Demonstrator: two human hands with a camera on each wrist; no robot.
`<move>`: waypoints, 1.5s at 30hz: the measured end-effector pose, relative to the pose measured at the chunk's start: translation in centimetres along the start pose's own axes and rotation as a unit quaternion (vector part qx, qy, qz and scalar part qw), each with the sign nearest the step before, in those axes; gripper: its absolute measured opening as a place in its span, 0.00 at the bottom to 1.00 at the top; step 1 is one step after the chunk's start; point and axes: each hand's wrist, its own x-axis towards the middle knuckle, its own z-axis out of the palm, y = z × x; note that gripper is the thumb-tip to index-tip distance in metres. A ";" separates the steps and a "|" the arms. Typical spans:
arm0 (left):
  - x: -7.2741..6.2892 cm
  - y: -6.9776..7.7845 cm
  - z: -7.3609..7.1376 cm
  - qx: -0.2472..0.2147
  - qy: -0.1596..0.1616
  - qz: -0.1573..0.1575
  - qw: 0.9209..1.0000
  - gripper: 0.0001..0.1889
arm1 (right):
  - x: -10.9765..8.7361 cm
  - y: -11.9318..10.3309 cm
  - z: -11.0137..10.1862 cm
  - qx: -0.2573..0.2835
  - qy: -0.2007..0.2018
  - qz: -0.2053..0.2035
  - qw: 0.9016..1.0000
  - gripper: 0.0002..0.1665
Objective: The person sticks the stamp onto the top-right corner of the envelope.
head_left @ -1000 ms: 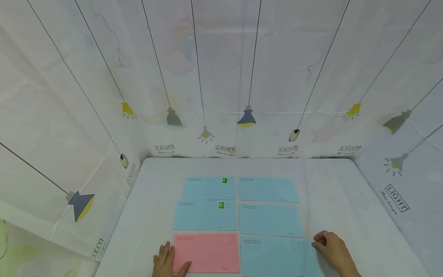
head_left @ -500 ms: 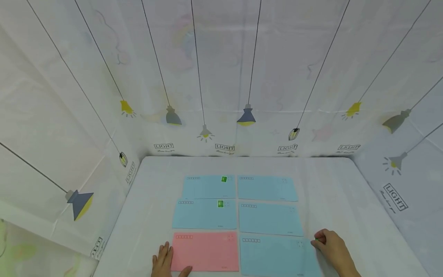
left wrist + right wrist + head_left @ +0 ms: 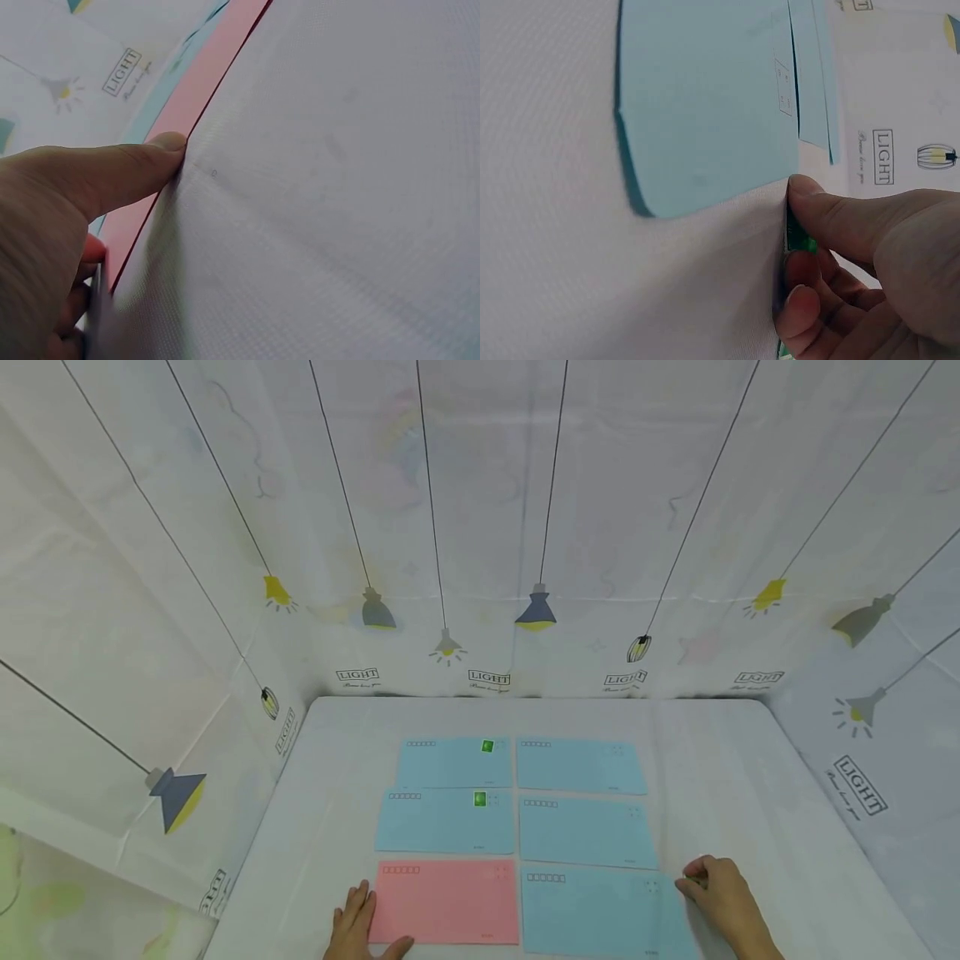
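Note:
A pink envelope (image 3: 446,902) lies flat at the front left of the table. My left hand (image 3: 352,927) rests at its left side, fingers spread along that edge; in the left wrist view the thumb (image 3: 161,146) touches the envelope's front edge. By the top right corner of the front blue envelope (image 3: 592,914), my right hand (image 3: 723,897) pinches something small and green. It looks like a green stamp (image 3: 799,236) in the right wrist view, mostly hidden between thumb and fingers. Another bit of green shows below those fingers; whether it is one piece or more, I cannot tell.
Two blue envelopes on the left, a middle one (image 3: 442,831) and a far one (image 3: 450,768), bear green stamps (image 3: 480,799). Two more blue envelopes (image 3: 585,835) lie on the right. Lamp-printed cloth (image 3: 570,527) hangs behind the white table (image 3: 720,760).
Both hands and all the envelopes stay almost where they were. The head view shifts slightly. The green edge in my right hand shows less than half a second ago.

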 end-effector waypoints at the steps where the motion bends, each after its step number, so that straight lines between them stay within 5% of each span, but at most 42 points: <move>1: 0.0 -0.1 0.1 0.000 0.000 -0.002 1.000 0.57 | -0.1 0.0 0.0 0.002 -0.003 0.000 1.000 0.16; 11: 0.0 0.0 0.2 -0.012 -0.015 -0.027 0.999 0.58 | -0.8 0.3 -0.1 0.015 -0.012 0.020 1.000 0.28; 21: -0.2 -0.2 0.2 -0.024 0.009 -0.009 1.000 0.55 | -0.6 0.1 0.0 0.021 0.021 0.022 0.999 0.15; 32: -0.4 0.3 -0.2 -0.006 0.019 -0.014 1.000 0.55 | -0.7 -0.7 -0.9 0.073 0.064 0.035 0.995 0.18; 45: -0.4 0.0 0.6 0.003 0.066 0.003 0.998 0.52 | 0.3 -5.6 0.7 0.124 0.056 -0.014 0.991 0.14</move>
